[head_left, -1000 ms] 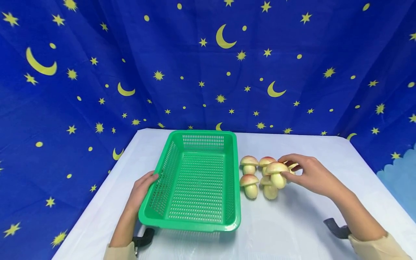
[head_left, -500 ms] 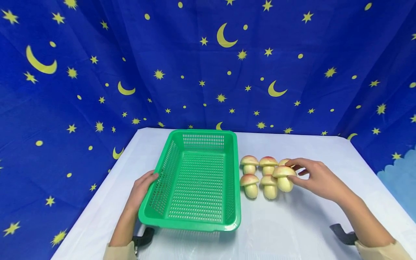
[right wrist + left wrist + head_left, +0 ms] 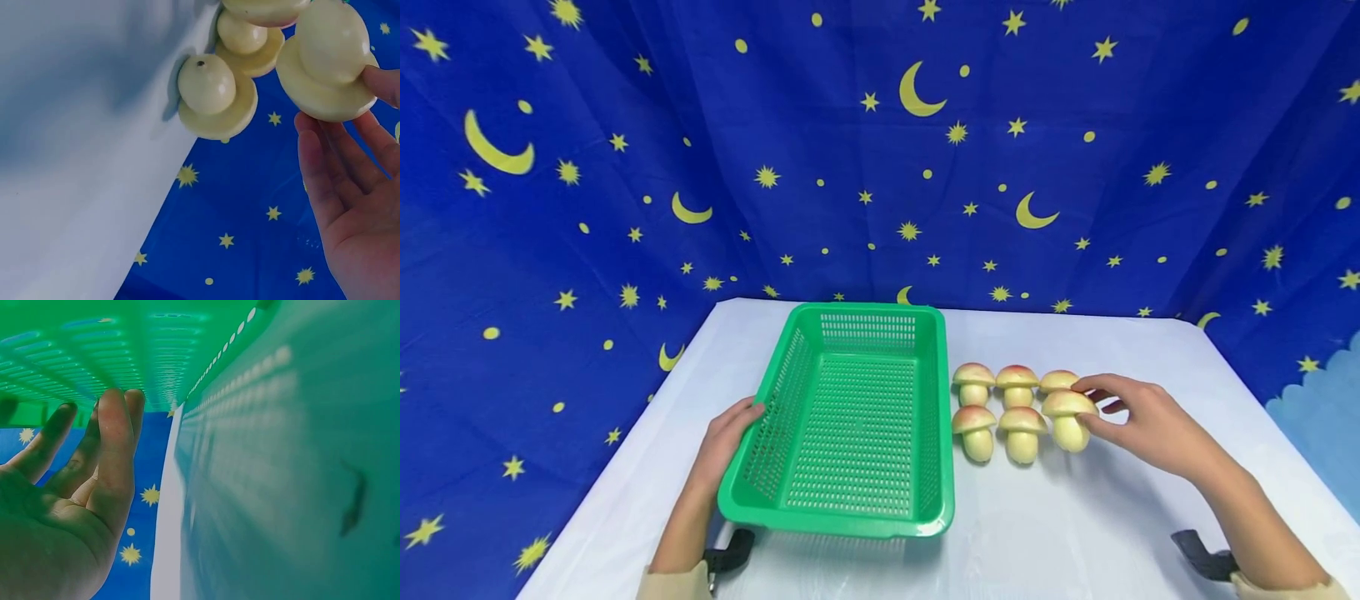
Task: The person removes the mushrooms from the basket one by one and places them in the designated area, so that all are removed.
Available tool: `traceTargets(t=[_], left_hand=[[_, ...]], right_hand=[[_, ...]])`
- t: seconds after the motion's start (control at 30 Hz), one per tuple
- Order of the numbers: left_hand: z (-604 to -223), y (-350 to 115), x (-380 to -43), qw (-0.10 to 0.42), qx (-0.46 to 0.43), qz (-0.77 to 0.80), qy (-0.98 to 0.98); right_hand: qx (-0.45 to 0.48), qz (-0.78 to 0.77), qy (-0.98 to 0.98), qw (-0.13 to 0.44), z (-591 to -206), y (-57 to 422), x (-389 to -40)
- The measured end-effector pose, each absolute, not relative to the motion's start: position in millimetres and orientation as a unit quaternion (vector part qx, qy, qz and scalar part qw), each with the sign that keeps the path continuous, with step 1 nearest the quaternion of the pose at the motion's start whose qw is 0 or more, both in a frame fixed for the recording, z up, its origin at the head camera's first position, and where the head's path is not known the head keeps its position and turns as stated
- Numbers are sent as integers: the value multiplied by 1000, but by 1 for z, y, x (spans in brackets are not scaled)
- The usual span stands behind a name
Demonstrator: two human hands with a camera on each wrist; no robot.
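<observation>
In the head view, my right hand pinches a toy mushroom between thumb and fingertips, at the right end of the front row. The right wrist view shows the thumb on the mushroom's stem and the fingers under its cap. Two more mushrooms, such as this red-capped one, stand left of it, and three stand behind, among them a middle one. My left hand grips the left rim of a green plastic basket, its fingers stretched against the outer wall.
A white cloth covers the table. Behind it and along its sides hangs a blue curtain with yellow stars and moons. A dark strap mount sits at the left wrist, and another mount at the right.
My right hand has moved right and slightly toward me with the mushroom, uncovering the middle mushrooms and setting this one beside the front row. My left hand and the basket stay put.
</observation>
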State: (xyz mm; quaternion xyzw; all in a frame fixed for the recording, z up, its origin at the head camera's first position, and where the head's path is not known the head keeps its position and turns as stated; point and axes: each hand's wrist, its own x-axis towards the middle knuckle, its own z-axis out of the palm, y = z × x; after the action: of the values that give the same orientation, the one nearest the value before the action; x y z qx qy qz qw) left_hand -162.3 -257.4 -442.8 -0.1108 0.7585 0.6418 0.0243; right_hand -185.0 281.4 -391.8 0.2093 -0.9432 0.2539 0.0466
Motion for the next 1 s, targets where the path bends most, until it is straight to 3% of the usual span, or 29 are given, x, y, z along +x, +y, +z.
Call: traceTargets(t=[0.37,1.0], left_hand=[[-442,-258,-161,17,-115,638,761],[-444,-256,-163,22,-106,637,763]], right_hand=[[195,243,-950,24,-402,289,-187],[182,233,-955,34,-416,288,-185]])
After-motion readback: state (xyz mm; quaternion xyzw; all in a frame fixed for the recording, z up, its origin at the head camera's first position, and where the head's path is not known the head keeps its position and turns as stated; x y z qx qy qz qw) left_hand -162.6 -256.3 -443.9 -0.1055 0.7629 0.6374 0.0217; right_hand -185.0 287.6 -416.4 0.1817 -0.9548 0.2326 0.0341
